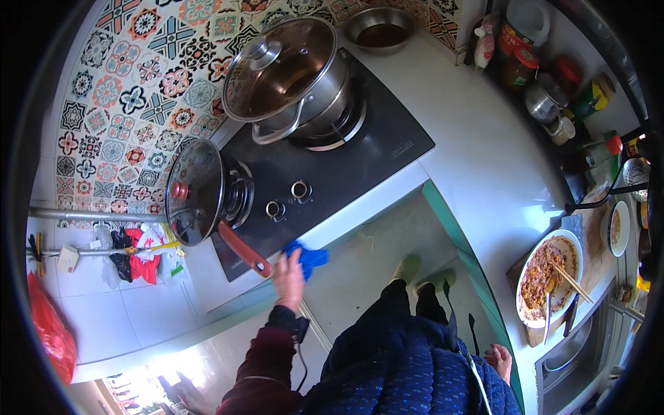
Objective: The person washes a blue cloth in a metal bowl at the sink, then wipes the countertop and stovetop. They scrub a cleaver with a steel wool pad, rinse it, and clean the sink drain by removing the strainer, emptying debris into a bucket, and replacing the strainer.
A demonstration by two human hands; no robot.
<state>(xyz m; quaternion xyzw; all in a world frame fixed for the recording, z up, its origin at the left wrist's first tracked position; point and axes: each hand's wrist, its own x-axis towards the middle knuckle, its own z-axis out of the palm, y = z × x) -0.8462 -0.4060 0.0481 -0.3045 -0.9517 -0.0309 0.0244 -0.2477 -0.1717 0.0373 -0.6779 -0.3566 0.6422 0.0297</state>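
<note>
Backing onto patterned tiles (159, 83), the white counter (477, 138) holds a black hob (339, 171).

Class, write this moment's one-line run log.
left hand: holding blue cloth near pan handle | right hand: near counter | stove: lidded pot

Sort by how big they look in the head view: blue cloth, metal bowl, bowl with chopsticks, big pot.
Largest to smallest:
1. Big pot
2. Bowl with chopsticks
3. Metal bowl
4. Blue cloth

Chopsticks (573, 283) rest in a white bowl (529, 319) of reddish-brown food (536, 282); a red bag (52, 335) hangs far left.
</note>
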